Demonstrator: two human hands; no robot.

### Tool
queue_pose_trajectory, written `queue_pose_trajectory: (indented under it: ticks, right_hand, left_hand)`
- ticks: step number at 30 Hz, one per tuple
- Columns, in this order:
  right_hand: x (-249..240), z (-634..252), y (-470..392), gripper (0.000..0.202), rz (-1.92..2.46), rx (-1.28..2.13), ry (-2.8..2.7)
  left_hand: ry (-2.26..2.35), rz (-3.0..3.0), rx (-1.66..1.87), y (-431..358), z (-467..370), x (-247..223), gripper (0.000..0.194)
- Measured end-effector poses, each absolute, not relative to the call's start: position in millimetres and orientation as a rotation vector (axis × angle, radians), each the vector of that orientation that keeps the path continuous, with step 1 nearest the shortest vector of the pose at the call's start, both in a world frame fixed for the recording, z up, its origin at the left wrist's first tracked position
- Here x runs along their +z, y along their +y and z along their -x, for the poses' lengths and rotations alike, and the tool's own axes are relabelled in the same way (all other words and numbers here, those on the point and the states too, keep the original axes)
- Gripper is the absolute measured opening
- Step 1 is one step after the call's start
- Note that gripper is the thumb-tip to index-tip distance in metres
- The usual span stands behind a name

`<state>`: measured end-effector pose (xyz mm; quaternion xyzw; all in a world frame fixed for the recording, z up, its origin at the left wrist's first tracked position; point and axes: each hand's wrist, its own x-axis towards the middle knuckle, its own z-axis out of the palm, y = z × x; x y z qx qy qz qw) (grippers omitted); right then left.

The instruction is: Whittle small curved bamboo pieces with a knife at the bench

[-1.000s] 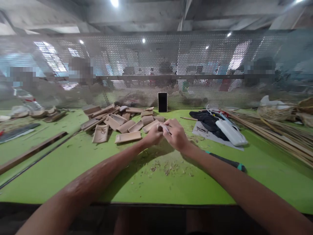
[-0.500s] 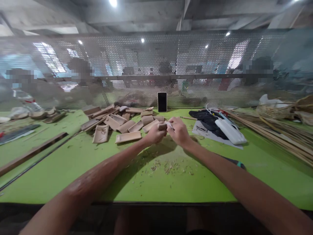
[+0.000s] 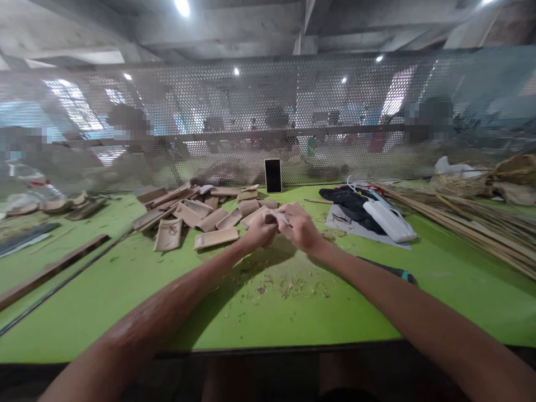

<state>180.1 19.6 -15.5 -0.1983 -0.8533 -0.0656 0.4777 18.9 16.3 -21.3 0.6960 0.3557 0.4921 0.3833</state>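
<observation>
My left hand (image 3: 258, 233) is closed around a short curved bamboo piece (image 3: 270, 216), its arched end turned toward me. Against that end presses my right hand (image 3: 300, 229), fingers closed. A small pale, flat edge shows by the right fingertips; its kind I cannot make out. Both hands meet above the green table (image 3: 293, 324). Below them lie thin bamboo shavings (image 3: 288, 287). Just behind and to the left is a pile of cut bamboo pieces (image 3: 213, 219), some with the hollow side up.
A phone (image 3: 273, 176) stands upright against the perforated screen (image 3: 234, 123). To the right are black gloves (image 3: 352, 204), a white device (image 3: 387, 220), a dark-handled tool (image 3: 387, 269) and long bamboo strips (image 3: 456, 223). A wooden bar (image 3: 54, 268) lies left. People sit beyond the screen.
The bamboo piece has tilted in my left hand, so its curved end now shows more. My right fingers have shifted slightly over it. The whole view has swung a little.
</observation>
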Motion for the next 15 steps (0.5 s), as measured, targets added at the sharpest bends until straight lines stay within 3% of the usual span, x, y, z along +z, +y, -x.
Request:
queue_pose_trajectory:
  ticks: [8,12,15]
  right_hand:
    - [-15.5,-186.7,27.7,0.024,0.514,-0.143,-2.107]
    - [-16.4,-188.8,26.0,0.026,0.664,-0.174,-2.04]
    - [-14.3,-183.4,18.0,0.024,0.537,-0.19,-2.128]
  left_hand:
    - [0.874,-1.853,1.277,19.4,-19.5,-23.8,0.006]
    - [0.912,-1.824,1.202,19.2,-19.3,-24.4,0.01]
    - [0.862,-1.836,1.245,19.1,-19.4,-24.6,0.011]
